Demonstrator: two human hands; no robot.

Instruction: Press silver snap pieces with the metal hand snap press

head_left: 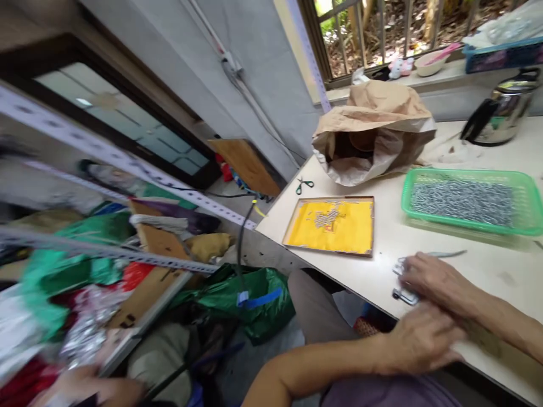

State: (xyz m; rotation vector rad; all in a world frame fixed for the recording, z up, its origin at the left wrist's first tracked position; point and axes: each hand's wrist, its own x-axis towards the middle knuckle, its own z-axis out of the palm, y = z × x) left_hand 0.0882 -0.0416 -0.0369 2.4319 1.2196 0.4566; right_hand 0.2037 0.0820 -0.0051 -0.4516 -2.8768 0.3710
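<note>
My right hand lies on the white table near its front edge, with its fingers curled over a small metal tool. A thin metal handle sticks out behind the hand. My left hand rests at the table edge just in front of the right wrist. Its fingers are bunched together and smeared by motion, so I cannot tell whether it holds anything.
A yellow-lined tray with a few metal pieces, a green basket full of metal parts, a brown paper bag, scissors and a kettle are on the table. Cluttered shelving stands left; another hand shows bottom left.
</note>
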